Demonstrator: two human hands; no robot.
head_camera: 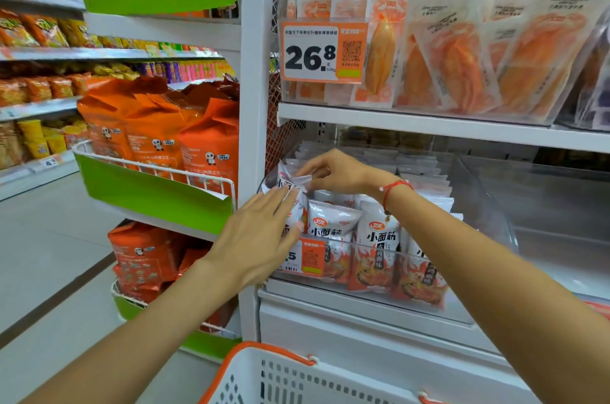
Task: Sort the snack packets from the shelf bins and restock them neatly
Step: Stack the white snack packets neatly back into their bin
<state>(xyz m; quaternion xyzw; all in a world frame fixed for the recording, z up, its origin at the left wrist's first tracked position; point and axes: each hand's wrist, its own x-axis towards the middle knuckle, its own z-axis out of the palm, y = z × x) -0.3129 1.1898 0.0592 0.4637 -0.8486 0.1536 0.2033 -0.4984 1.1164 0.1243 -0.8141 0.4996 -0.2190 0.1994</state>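
Observation:
White and orange snack packets [333,232] stand in rows inside a clear plastic shelf bin [488,215] on the lower shelf. At the bin's left end my right hand [333,172] pinches the top of one white packet [288,180]. My left hand [260,235] lies flat with straight fingers against the front of the leftmost packets. A red string bracelet sits on my right wrist.
An upper bin [534,119] holds pale packets with orange contents behind a 26.8 price tag [321,53]. Orange bags [158,132] fill a green wire rack [148,189] at left. A white basket with an orange rim [264,374] sits below. An aisle floor opens at left.

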